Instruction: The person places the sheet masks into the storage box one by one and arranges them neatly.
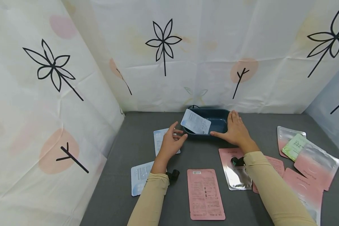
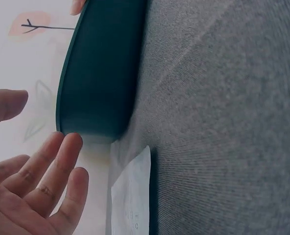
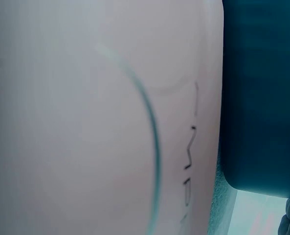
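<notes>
A dark teal rectangular basin (image 1: pixel 218 122) sits at the back of the table, with a white-and-blue sachet (image 1: pixel 197 122) leaning inside its left end. My right hand (image 1: pixel 238 133) lies against the basin's right end, its fingers straight along that side and the thumb stretched to the front rim. At the left end is my left hand (image 1: pixel 172 141), palm turned toward the basin, fingers spread and loosely bent. Its fingertips (image 2: pixel 72 142) come right at the basin's edge in the left wrist view. Nothing is held in it.
Two blue-and-white sachets (image 1: pixel 159 139) (image 1: pixel 141 175) lie by the left arm. A pink sachet (image 1: pixel 205 194) lies between the arms. Under the right wrist is a pink-and-silver sachet (image 1: pixel 234 172). Several pink sachets and a green one (image 1: pixel 293 146) overlap at the right. A patterned cloth hangs behind.
</notes>
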The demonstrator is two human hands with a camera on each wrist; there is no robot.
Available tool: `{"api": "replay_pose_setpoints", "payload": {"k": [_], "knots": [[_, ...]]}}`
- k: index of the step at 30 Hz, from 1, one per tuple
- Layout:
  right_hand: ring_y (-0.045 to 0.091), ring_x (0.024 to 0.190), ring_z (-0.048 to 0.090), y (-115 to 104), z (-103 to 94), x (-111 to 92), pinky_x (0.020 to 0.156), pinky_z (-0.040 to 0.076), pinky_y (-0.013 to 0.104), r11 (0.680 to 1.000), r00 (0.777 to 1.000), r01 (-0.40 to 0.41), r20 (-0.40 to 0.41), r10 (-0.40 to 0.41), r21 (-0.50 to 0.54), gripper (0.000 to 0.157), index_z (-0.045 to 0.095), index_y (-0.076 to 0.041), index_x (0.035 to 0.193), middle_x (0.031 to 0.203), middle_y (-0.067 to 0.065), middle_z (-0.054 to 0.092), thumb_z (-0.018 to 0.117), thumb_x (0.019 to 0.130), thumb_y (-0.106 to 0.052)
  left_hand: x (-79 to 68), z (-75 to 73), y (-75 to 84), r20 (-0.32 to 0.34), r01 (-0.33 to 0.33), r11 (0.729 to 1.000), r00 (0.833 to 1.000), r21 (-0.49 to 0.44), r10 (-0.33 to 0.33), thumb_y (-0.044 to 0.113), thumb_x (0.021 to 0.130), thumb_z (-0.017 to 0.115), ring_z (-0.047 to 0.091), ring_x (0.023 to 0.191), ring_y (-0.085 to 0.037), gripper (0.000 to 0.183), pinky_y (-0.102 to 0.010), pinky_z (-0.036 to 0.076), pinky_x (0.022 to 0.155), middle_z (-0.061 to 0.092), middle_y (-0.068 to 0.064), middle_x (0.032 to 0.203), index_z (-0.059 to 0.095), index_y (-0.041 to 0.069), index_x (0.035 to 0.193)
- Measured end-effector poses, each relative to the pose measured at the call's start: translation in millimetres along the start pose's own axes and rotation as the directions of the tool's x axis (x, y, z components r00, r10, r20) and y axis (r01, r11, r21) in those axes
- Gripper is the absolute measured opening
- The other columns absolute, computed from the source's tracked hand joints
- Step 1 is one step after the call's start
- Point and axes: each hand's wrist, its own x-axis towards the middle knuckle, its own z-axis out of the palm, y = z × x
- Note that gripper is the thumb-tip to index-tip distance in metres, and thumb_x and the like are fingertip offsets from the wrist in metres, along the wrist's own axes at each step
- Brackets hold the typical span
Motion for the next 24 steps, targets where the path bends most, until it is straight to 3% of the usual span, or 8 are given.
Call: {"api": "replay_pose_setpoints", "payload": {"k": [11, 16, 19, 24], "knots": [[0.052, 0.163, -0.001, -2, -1.7, -2, 0.132, 0.006, 0.066, 1.000, 1.000, -0.011, -0.022, 0.011, 0.002, 0.142, 0.002, 0.015, 0.164, 0.174, 0.036, 0.000, 0.062, 0.084, -0.086, 7.4, 7.6, -9.3, 0.058, 0.053, 0.998, 0.997, 0.040, -0.055, 0.036, 0.103, 0.071, 0.072, 0.116, -0.029, 0.082, -0.047, 0.062, 0.092, 0.067, -0.013, 0.136, 0.027, 0.019, 0.170], [0.053, 0.163, -0.001, -3, -1.3, -2, 0.132, 0.007, 0.066, 1.000, 1.000, -0.012, -0.020, 0.011, -0.013, 0.142, 0.002, 0.015, 0.164, 0.174, 0.036, 0.000, 0.061, 0.084, -0.087, 12.5, 12.6, -12.8, 0.080, 0.099, 0.993, 0.991, 0.066, -0.105, 0.051, 0.103, 0.067, 0.069, 0.123, -0.030, 0.087, -0.050, 0.060, 0.097, 0.060, -0.014, 0.147, 0.020, 0.024, 0.172], [0.053, 0.163, -0.001, -5, -0.6, -2, 0.132, 0.007, 0.066, 1.000, 1.000, -0.012, -0.019, 0.012, -0.009, 0.142, 0.002, 0.015, 0.164, 0.174, 0.036, 0.000, 0.061, 0.084, -0.087, 14.1, 15.2, -13.8, 0.090, 0.098, 0.991, 0.990, 0.089, -0.106, 0.055, 0.103, 0.064, 0.068, 0.124, -0.032, 0.088, -0.051, 0.059, 0.099, 0.057, -0.017, 0.150, 0.019, 0.023, 0.172], [0.052, 0.163, -0.001, -4, 1.0, -2, 0.132, 0.006, 0.066, 1.000, 1.000, -0.016, -0.020, 0.016, 0.003, 0.142, 0.002, 0.015, 0.164, 0.174, 0.035, 0.000, 0.061, 0.084, -0.086, 13.7, 16.5, -10.4, 0.084, 0.050, 0.987, 0.994, 0.153, -0.063, 0.053, 0.103, 0.064, 0.069, 0.115, -0.030, 0.082, -0.050, 0.059, 0.097, 0.062, -0.017, 0.141, 0.031, 0.015, 0.168]]}}
